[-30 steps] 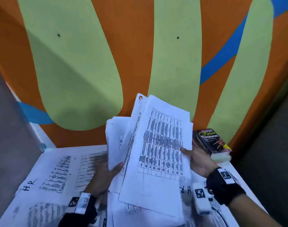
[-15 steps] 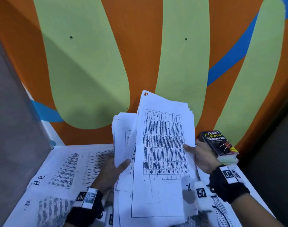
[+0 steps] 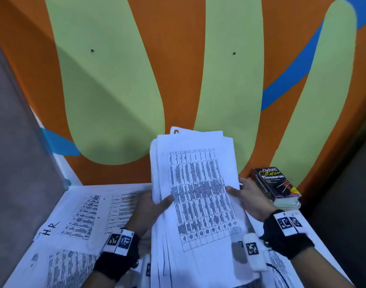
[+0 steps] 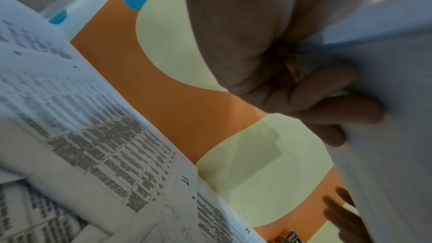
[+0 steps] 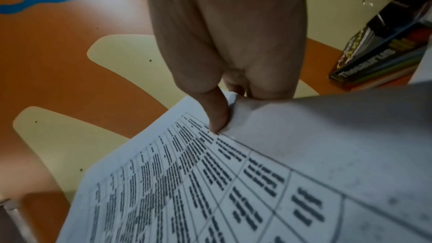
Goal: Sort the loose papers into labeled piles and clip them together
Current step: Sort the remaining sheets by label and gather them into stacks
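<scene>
Stack: you hold a stack of papers (image 3: pixel 195 190) upright above the surface (image 3: pixel 315 242), its printed table facing you.
Left hand: your left hand (image 3: pixel 148 208) grips the stack's left edge, thumb on the front.
Right hand: your right hand (image 3: pixel 248 196) pinches the stack's right edge, thumb on the top sheet.
H.R sheet: left of the stack, the sheet marked H.R (image 3: pixel 74 217) lies flat.
Thesaurus: right of the stack, a thesaurus (image 3: pixel 275 183) sits by the wall.

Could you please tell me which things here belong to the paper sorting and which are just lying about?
Job:
- stack of papers, held by the left hand and right hand
- sheet marked H.R on the table

Lying about:
- Oxford thesaurus
</scene>
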Tool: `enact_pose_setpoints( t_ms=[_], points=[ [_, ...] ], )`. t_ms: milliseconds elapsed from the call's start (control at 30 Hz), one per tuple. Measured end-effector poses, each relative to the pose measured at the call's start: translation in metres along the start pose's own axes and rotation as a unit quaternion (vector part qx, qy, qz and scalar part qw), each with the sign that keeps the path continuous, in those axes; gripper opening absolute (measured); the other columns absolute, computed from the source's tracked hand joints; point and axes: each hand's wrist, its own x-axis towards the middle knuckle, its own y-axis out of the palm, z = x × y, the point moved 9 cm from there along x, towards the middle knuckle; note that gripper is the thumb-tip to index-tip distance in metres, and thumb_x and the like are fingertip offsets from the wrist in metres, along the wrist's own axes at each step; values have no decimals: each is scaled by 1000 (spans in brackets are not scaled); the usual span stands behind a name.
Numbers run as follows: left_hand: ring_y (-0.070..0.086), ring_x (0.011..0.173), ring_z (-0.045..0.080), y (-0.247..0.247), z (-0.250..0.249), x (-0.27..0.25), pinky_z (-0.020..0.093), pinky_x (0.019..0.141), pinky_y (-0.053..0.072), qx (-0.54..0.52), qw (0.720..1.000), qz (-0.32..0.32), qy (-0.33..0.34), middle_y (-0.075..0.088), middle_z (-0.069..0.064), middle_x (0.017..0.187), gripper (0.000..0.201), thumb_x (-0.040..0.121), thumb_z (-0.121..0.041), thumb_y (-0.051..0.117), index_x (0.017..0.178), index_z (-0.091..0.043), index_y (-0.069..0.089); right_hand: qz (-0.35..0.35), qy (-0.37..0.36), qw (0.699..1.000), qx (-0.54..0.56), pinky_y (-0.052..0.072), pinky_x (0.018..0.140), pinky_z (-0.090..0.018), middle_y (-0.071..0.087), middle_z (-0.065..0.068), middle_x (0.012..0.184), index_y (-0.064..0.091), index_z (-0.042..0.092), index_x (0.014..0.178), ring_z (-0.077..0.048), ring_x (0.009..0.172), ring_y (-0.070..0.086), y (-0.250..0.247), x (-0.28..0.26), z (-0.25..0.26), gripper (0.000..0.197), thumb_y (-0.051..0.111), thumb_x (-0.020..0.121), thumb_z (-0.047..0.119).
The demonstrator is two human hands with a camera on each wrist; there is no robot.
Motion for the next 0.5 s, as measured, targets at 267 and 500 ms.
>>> enact_pose_setpoints(
  t_ms=[267,500],
  points=[
    [37,50,17,-9,-33,28,37,51,34,60,996,-13,59,37,6,54,63,69,-65,71,84,-5,60,-170,-287,937,-103,32,55,-29,39,3,66,45,22,84,-3,56,38,2,-37,89,15,58,91,26],
    [50,40,4,12,-33,9,18,47,41,38,998,-15,41,57,-9,45,30,71,-30,79,63,-14,55,-132,-245,959,-58,48,75,-10,58,7,97,44,14,122,10,85,57,12,-44,43,41,61,88,29]
  ],
)
